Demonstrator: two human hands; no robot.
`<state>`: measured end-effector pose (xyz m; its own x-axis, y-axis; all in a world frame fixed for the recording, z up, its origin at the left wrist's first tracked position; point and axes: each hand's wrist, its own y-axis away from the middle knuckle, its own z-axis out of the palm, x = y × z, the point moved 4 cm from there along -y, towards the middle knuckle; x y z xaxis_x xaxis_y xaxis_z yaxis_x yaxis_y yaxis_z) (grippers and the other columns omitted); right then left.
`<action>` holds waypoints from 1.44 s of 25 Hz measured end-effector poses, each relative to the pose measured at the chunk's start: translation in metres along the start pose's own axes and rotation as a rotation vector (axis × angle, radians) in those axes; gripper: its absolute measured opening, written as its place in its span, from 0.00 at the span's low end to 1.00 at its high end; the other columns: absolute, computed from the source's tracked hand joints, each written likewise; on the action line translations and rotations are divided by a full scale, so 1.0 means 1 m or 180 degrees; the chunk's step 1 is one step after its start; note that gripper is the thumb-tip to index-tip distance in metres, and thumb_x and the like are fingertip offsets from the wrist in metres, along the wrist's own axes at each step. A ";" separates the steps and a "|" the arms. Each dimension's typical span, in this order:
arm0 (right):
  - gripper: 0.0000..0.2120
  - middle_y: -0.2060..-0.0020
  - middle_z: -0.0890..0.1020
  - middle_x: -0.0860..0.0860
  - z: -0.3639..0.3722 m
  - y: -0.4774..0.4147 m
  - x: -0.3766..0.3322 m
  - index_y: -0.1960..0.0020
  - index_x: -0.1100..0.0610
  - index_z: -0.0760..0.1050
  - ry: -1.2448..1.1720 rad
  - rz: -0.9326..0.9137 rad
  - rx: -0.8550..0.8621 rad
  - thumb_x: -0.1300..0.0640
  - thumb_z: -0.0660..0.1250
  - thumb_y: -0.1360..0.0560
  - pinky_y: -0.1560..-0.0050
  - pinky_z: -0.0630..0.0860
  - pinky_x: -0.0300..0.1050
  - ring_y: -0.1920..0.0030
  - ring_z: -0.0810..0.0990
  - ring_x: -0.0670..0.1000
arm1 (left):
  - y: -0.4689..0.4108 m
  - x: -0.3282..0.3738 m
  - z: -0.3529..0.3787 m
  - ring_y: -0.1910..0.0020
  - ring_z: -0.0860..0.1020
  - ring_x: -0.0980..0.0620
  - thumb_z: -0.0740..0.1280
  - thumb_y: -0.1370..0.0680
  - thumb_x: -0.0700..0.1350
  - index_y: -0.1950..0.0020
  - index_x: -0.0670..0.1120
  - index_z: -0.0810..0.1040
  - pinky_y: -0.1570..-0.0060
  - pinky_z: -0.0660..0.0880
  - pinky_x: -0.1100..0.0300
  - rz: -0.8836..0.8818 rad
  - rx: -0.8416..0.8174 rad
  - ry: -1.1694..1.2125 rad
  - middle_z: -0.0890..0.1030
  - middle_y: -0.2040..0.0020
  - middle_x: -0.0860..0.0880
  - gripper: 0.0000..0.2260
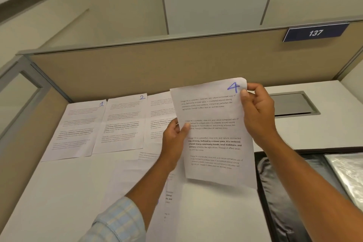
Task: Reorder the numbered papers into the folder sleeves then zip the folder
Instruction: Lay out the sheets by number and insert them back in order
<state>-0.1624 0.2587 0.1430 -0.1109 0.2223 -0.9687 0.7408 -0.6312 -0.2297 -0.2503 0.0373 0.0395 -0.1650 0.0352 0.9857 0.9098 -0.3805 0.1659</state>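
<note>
I hold the paper numbered 4 up above the desk with both hands. My left hand pinches its left edge at mid height. My right hand pinches its top right corner beside the blue 4. Paper 1 and paper 2 lie flat side by side along the back of the desk. A third sheet lies right of paper 2, its number hidden behind paper 4. More sheets lie on the desk under my left arm. The open black folder with clear sleeves lies at the right.
A beige partition with a blue "137" sign runs behind the white desk. A grey cable hatch sits in the desk at the back right. A shiny plastic sleeve shows at the right edge.
</note>
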 end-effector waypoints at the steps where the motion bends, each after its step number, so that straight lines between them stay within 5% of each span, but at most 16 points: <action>1: 0.07 0.56 0.88 0.50 -0.006 -0.005 0.005 0.39 0.54 0.75 0.0017 0.0085 -0.0013 0.54 0.62 0.14 0.61 0.84 0.47 0.58 0.87 0.50 | -0.003 0.003 0.008 0.43 0.86 0.52 0.68 0.16 0.45 0.34 0.49 0.80 0.42 0.83 0.52 -0.0093 0.0102 0.0183 0.87 0.42 0.53 0.11; 6: 0.15 0.44 0.85 0.48 -0.034 0.002 0.080 0.34 0.51 0.71 0.0624 0.0936 -0.0404 0.49 0.68 0.17 0.56 0.85 0.48 0.52 0.87 0.47 | -0.028 0.002 0.034 0.45 0.87 0.49 0.69 0.17 0.40 0.40 0.47 0.84 0.46 0.83 0.52 -0.0275 0.0433 0.0657 0.88 0.45 0.50 0.08; 10: 0.11 0.41 0.83 0.52 -0.049 0.034 0.144 0.36 0.53 0.73 0.0922 0.1550 -0.0332 0.54 0.67 0.17 0.55 0.81 0.43 0.47 0.84 0.52 | -0.058 -0.003 0.037 0.47 0.87 0.50 0.68 0.16 0.42 0.42 0.47 0.84 0.48 0.84 0.54 -0.0361 0.0568 0.0358 0.88 0.47 0.52 0.06; 13: 0.07 0.42 0.82 0.52 -0.055 0.018 0.163 0.39 0.52 0.75 0.1099 0.1634 -0.0037 0.55 0.67 0.17 0.53 0.80 0.45 0.47 0.82 0.53 | -0.079 -0.020 0.030 0.37 0.81 0.50 0.67 0.16 0.48 0.33 0.49 0.80 0.40 0.77 0.58 -0.0155 0.0562 -0.1090 0.83 0.36 0.51 0.12; 17: 0.05 0.43 0.83 0.54 -0.059 -0.018 0.182 0.41 0.55 0.76 0.1084 0.1723 0.0209 0.57 0.67 0.17 0.56 0.78 0.44 0.47 0.82 0.54 | -0.096 -0.060 0.014 0.18 0.61 0.44 0.64 0.16 0.57 0.18 0.51 0.63 0.20 0.60 0.44 -0.0257 0.0260 -0.3244 0.63 0.17 0.47 0.28; 20: 0.08 0.41 0.83 0.55 -0.051 -0.028 0.197 0.39 0.57 0.77 0.1285 0.1784 0.0114 0.56 0.67 0.17 0.52 0.79 0.46 0.47 0.82 0.55 | -0.095 -0.076 0.010 0.15 0.48 0.41 0.60 0.15 0.60 0.15 0.54 0.56 0.18 0.49 0.40 -0.0281 -0.0205 -0.4124 0.50 0.14 0.47 0.30; 26: 0.13 0.39 0.83 0.56 -0.034 -0.033 0.210 0.35 0.59 0.77 0.1664 0.1552 -0.0137 0.56 0.68 0.17 0.42 0.82 0.54 0.47 0.78 0.52 | -0.087 -0.080 0.003 0.15 0.49 0.42 0.60 0.16 0.60 0.16 0.55 0.59 0.18 0.50 0.39 -0.0130 -0.0262 -0.4230 0.52 0.14 0.47 0.29; 30: 0.15 0.39 0.83 0.56 -0.031 -0.028 0.208 0.35 0.60 0.77 0.1763 0.1543 -0.0167 0.53 0.68 0.17 0.43 0.79 0.51 0.48 0.79 0.52 | -0.088 -0.081 0.001 0.16 0.50 0.42 0.61 0.16 0.60 0.17 0.55 0.61 0.19 0.50 0.39 -0.0092 -0.0236 -0.4146 0.53 0.14 0.47 0.28; 36: 0.22 0.33 0.78 0.60 -0.033 -0.014 0.203 0.28 0.63 0.72 0.1860 0.1485 -0.0055 0.53 0.68 0.17 0.35 0.75 0.53 0.35 0.78 0.61 | -0.076 -0.075 -0.006 0.16 0.52 0.44 0.61 0.16 0.62 0.18 0.56 0.62 0.19 0.49 0.39 0.0138 -0.0215 -0.4033 0.56 0.15 0.48 0.28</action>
<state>-0.1735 0.3374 -0.0471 0.5840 0.2958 -0.7559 0.6355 -0.7460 0.1991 -0.3093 0.0586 -0.0474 0.3769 0.8634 0.3353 0.8780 -0.4483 0.1676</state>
